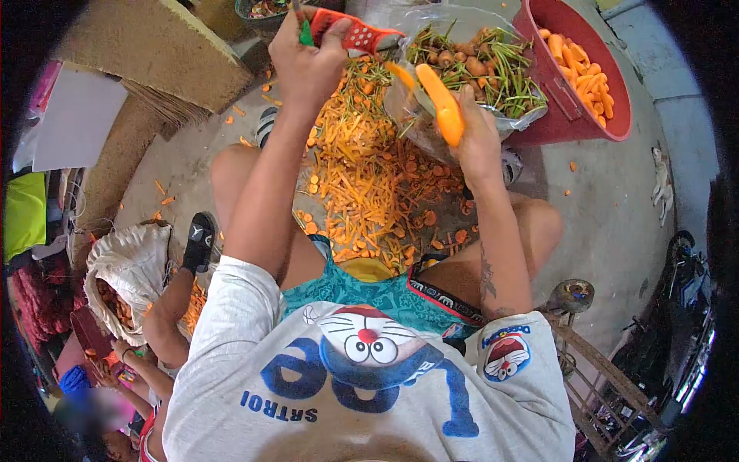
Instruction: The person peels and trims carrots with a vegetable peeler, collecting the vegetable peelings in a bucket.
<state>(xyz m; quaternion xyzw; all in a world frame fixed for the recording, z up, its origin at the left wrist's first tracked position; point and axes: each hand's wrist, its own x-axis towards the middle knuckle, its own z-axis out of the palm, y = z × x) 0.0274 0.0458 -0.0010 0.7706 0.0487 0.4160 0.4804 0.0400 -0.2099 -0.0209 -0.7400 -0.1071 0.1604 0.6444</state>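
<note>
My left hand is closed around a red peeler with pale dots and a green part near the fingers. My right hand grips a peeled carrot by its lower side, its narrow end pointing up and left. A strip of carrot peel shows in the air just left of the carrot. Beyond my right hand, a bag lined with clear plastic holds unpeeled carrots with green stems. Between my legs lies a heap of orange peelings and cut carrot ends.
A red tub of peeled carrots stands at the upper right. At the lower left another person's hands are near a white sack. A metal-framed cart is at the right, a cardboard piece at the upper left.
</note>
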